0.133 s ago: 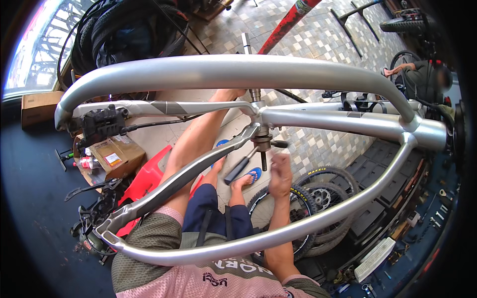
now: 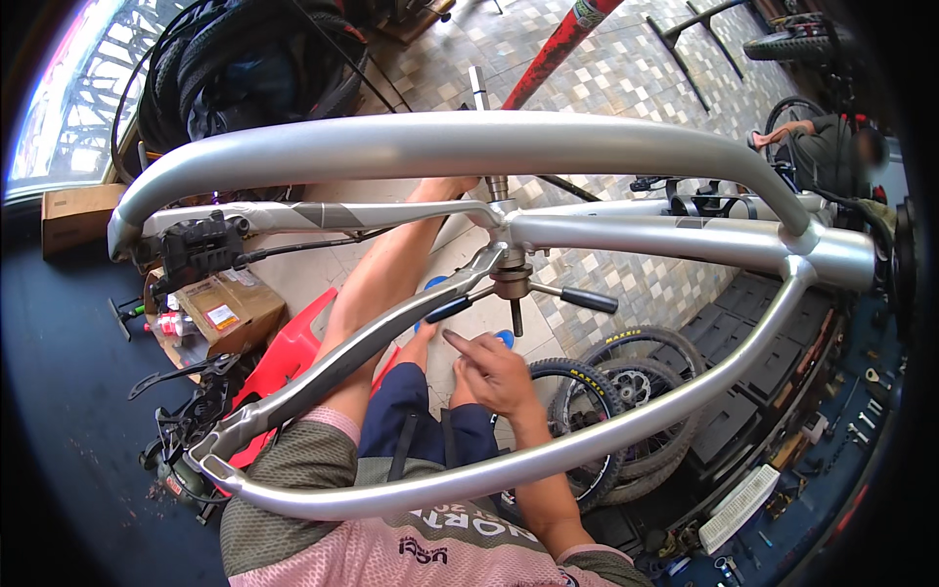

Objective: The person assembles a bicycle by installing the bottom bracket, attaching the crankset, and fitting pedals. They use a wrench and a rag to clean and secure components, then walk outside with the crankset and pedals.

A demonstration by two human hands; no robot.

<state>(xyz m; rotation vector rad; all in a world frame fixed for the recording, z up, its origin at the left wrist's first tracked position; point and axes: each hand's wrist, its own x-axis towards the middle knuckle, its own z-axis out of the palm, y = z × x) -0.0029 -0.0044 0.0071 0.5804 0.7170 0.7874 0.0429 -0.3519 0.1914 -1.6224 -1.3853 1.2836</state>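
A bare silver bicycle frame (image 2: 626, 233) spans the view. Through its bottom bracket shell runs a two-handled metal bottom bracket tool (image 2: 511, 284), with a threaded rod end pointing down toward me. Its black-gripped handles (image 2: 590, 298) stick out to left and right. My right hand (image 2: 497, 377) is off the tool, just below the left handle, index finger stretched out and the others partly bent, holding nothing. My left arm reaches up past the frame; my left hand (image 2: 448, 186) is on the far side near the tool's upper shaft, its fingers hidden by the top tube.
A cardboard box (image 2: 230, 313) and red plastic piece (image 2: 293, 367) lie at left. Bicycle wheels (image 2: 636, 377) lean at lower right beside black drawers (image 2: 743, 342) and a tool-covered bench (image 2: 841, 421). A red stand post (image 2: 558, 54) rises beyond. Another person (image 2: 831, 147) sits far right.
The tool's handles have turned, now spread out to left and right. My right hand has swung from the right of the rod to the lower left. My left hand stays behind the tube.
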